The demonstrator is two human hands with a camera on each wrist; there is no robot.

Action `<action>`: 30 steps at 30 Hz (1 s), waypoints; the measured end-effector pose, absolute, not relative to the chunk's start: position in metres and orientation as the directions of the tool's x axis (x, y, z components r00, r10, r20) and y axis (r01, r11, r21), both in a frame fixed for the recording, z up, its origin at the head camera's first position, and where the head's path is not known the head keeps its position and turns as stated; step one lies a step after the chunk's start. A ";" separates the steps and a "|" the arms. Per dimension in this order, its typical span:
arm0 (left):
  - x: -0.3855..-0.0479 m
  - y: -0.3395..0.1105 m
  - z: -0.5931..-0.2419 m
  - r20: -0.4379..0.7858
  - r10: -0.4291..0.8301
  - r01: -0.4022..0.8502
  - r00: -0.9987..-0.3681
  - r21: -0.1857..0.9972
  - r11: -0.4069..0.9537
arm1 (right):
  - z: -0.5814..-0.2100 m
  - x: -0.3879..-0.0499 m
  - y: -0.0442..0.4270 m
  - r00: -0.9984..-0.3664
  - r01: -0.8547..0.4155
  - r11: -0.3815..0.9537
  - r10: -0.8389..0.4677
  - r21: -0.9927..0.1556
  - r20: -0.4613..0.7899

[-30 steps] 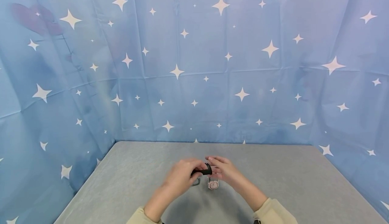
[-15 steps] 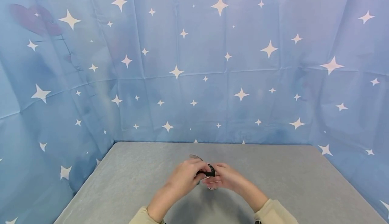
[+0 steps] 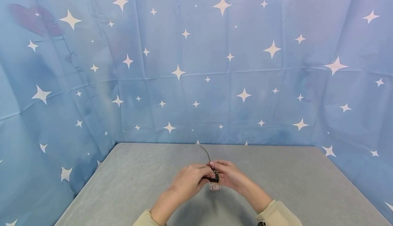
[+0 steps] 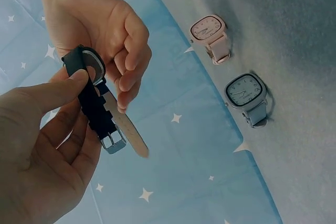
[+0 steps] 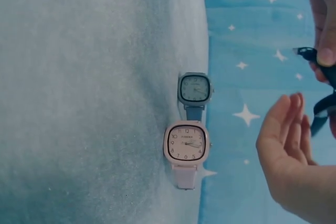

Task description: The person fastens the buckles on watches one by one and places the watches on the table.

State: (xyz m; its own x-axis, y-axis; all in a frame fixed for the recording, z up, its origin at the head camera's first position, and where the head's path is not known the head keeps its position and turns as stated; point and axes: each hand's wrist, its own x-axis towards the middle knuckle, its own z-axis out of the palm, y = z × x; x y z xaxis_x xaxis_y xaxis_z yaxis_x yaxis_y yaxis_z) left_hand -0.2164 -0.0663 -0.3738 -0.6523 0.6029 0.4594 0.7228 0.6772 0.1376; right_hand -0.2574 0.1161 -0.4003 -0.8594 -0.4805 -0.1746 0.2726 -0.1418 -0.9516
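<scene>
A black-strapped wristwatch [image 4: 94,109] hangs between the hands, above the table. My left hand [image 3: 188,180] pinches it near the case, the thumb on the black strap in the left wrist view. Its buckle and the other strap end, light brown inside, hang free there. My right hand [image 3: 232,175] is close beside the watch, fingers loosely bent and fingertips by the strap; its thumb is hidden in the left wrist view. On the table lie a pink watch [image 5: 187,142] and a grey-blue watch [image 5: 195,88], side by side. The hands cover the grey-blue one in the head view.
The grey table [image 3: 147,161] has its far edge against a blue curtain [image 3: 196,48] with white stars. Both forearms, in cream sleeves [image 3: 276,214], reach in from the near side.
The black watch's loose strap end, out of sight at first, now stands up above the hands. My left hand has shifted slightly right with the watch, and my right hand has closed in on it.
</scene>
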 end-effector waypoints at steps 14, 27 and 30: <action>-0.222 -0.071 -0.384 0.414 0.578 0.696 -0.703 0.234 0.678 | -0.400 -0.262 0.126 -0.936 0.187 -0.195 -0.334 -0.963 -0.114; -0.230 -0.085 -0.390 0.272 0.387 0.436 -0.881 0.781 0.446 | -0.399 -0.264 0.138 -0.979 0.139 -0.292 -0.182 -0.946 -0.088; -0.230 -0.088 -0.390 0.272 0.374 0.416 -0.887 0.822 0.388 | -0.398 -0.265 0.141 -0.983 0.143 -0.312 -0.158 -0.939 -0.097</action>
